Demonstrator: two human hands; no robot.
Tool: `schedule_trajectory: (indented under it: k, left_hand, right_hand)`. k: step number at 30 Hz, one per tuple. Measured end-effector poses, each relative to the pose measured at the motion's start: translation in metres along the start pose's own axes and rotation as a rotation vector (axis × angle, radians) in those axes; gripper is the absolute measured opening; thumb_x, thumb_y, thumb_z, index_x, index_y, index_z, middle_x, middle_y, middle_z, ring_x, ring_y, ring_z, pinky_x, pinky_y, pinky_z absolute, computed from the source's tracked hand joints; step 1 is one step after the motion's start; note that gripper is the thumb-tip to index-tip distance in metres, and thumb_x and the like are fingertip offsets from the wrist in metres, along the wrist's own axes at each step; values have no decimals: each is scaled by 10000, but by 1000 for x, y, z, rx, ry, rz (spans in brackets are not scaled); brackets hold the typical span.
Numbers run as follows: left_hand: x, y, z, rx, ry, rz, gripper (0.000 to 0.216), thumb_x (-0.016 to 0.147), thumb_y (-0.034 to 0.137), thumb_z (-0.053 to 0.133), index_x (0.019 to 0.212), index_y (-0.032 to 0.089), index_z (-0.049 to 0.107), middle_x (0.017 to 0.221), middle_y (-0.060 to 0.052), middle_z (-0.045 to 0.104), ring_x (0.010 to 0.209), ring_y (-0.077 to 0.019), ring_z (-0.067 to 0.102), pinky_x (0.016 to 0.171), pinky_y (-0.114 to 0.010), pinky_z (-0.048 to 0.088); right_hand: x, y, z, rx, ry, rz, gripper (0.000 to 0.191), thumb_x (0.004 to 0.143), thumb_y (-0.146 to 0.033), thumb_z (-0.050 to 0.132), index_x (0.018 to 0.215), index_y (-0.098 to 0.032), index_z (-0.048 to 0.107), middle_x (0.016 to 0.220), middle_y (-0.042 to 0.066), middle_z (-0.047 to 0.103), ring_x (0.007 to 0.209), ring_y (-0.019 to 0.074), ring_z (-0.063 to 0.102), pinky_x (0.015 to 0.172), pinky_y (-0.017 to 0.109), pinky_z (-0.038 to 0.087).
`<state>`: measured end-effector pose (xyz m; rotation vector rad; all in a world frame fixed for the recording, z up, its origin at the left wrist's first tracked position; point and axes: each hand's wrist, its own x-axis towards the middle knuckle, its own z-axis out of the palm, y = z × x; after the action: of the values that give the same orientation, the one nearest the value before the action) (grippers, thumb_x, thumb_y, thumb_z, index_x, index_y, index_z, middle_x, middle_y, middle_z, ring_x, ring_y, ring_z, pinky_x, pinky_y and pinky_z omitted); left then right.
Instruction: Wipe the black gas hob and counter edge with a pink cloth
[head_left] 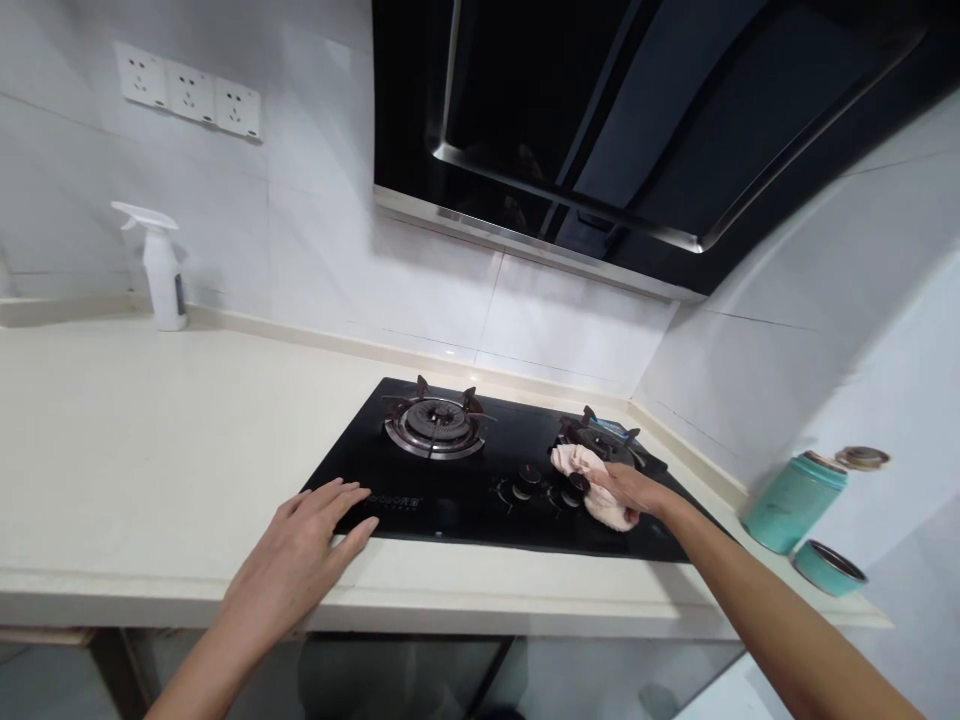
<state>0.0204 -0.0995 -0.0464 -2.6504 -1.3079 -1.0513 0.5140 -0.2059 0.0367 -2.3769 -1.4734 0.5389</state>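
A black glass gas hob (465,500) is set into a cream countertop (150,450). My left hand (300,550) lies flat and open, fingers spread, on the hob's front left corner and the counter. My right hand (626,490) presses a crumpled pink cloth (592,475) onto the hob's right side, just in front of the right burner (604,440) and beside the control knobs (536,485). The left burner (433,425) stands uncovered behind my left hand.
A white spray bottle (161,265) stands at the back left against the tiled wall. A black range hood (637,130) hangs above the hob. A teal canister (795,500) and its lid (829,568) sit at the right end of the counter. Wall sockets (187,92) are upper left.
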Motion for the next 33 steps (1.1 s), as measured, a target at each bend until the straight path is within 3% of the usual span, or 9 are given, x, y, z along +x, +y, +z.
schedule_trajectory:
  k: [4, 9, 13, 15, 19, 23, 25, 30, 33]
  left_hand:
    - [0, -1, 2, -5, -11, 1, 614, 985, 651, 419, 1324, 214, 686, 1397, -109, 681, 1385, -357, 554, 1142, -558, 442]
    - [1, -1, 3, 4, 14, 34, 609, 983, 635, 416, 1301, 202, 703, 1377, -121, 692, 1367, -364, 568, 1134, -555, 444]
    - [2, 1, 1, 12, 14, 41, 584, 981, 612, 415, 1275, 212, 721, 1359, -118, 705, 1347, -352, 587, 1122, -534, 458]
    - [2, 1, 0, 13, 20, 41, 573, 981, 602, 420, 1275, 215, 723, 1360, -115, 705, 1347, -345, 588, 1119, -521, 462]
    - [0, 4, 0, 16, 39, 36, 568, 986, 582, 414, 1281, 206, 722, 1354, -117, 709, 1343, -336, 592, 1128, -512, 452]
    - [0, 5, 1, -19, 61, 36, 590, 983, 627, 404, 1267, 223, 729, 1330, -108, 722, 1319, -339, 610, 1131, -518, 452]
    - [0, 4, 2, -35, 82, 34, 596, 976, 655, 414, 1254, 236, 734, 1319, -104, 727, 1318, -344, 611, 1126, -514, 457]
    - [0, 2, 4, -35, 73, 33, 569, 981, 625, 439, 1261, 223, 728, 1336, -114, 717, 1330, -342, 603, 1125, -512, 458]
    - [0, 2, 3, -24, 43, 18, 532, 979, 588, 457, 1260, 227, 729, 1348, -109, 712, 1336, -328, 600, 1134, -515, 448]
  right_hand:
    - [-39, 18, 4, -1, 6, -11, 684, 928, -758, 402, 1156, -174, 676, 903, 84, 727, 721, 227, 651, 576, 312, 515]
    - [-79, 32, 6, -118, 66, -71, 544, 850, -688, 547, 988, -198, 738, 1024, 113, 726, 974, 311, 663, 900, 432, 525]
    - [-89, 29, 11, -233, 160, -129, 479, 751, -614, 673, 1002, -215, 755, 1460, 177, 547, 1335, 434, 471, 1128, 593, 346]
    - [-89, 23, 19, -242, 152, -170, 543, 782, -603, 634, 1159, -226, 736, 1575, 149, 451, 1403, 407, 428, 1165, 563, 323]
    - [-96, 8, 45, -242, 97, -268, 633, 857, -586, 533, 1358, -215, 639, 1582, 131, 470, 1395, 336, 483, 1163, 466, 372]
    - [-113, -10, 70, -275, 145, -395, 532, 856, -493, 568, 1282, -189, 662, 1585, 167, 463, 1476, 343, 381, 1226, 485, 276]
    - [-117, -23, 78, -213, 189, -447, 483, 852, -460, 573, 1245, -195, 668, 1511, 161, 541, 1420, 333, 446, 1201, 469, 316]
    - [-100, -49, 87, 69, 367, -318, 409, 869, -518, 489, 1088, -221, 663, 1118, 110, 725, 1004, 286, 669, 917, 391, 526]
    - [-78, -60, 75, 146, 463, -232, 578, 956, -543, 292, 1297, -168, 569, 1244, 149, 701, 1099, 291, 675, 936, 376, 541]
